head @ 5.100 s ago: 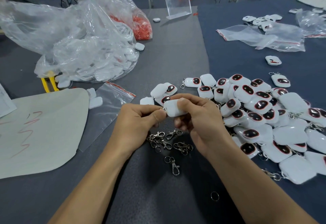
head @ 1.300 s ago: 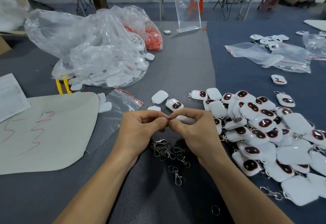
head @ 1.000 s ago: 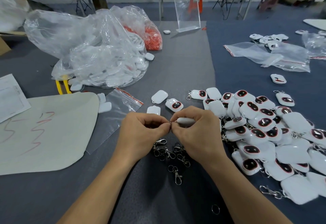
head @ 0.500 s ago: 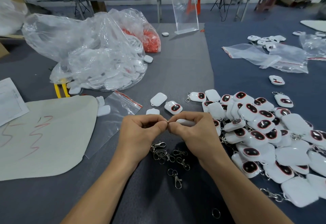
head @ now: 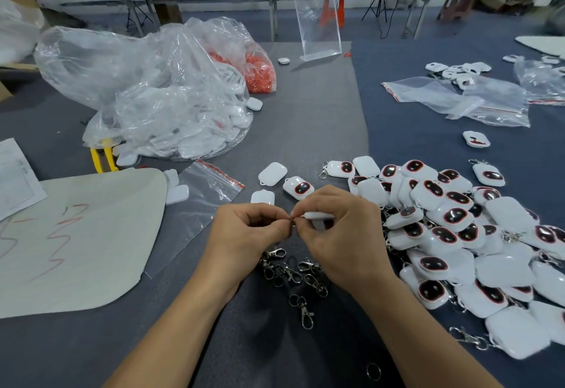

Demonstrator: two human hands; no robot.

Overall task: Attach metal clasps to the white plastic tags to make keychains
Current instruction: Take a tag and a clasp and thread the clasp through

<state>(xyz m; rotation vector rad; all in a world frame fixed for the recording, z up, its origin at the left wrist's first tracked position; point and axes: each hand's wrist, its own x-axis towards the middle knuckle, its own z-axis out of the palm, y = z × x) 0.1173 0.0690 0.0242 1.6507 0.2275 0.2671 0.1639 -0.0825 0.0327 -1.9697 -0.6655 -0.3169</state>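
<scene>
My right hand (head: 337, 234) grips a white plastic tag (head: 318, 215) edge-on, only its thin side showing. My left hand (head: 244, 236) pinches a small metal ring (head: 293, 225) right at the tag's end, fingertips of both hands touching. A clasp (head: 275, 255) hangs just below my left hand. Several loose metal clasps (head: 301, 274) lie on the mat under my hands. A large heap of finished tags (head: 458, 234) with dark red-rimmed faces lies to the right.
Three loose tags (head: 272, 173) lie just beyond my hands. A big clear bag of white tags (head: 171, 106) and a bag of orange parts (head: 260, 74) sit at the back left. A zip bag (head: 201, 204), beige sheet (head: 76, 234), yellow-handled tool (head: 102, 157) and acrylic stand (head: 318, 33) are around.
Over five seconds the tag turned from flat-on to edge-on and my fingertips closed together at its end. In the last second my hands have barely shifted.
</scene>
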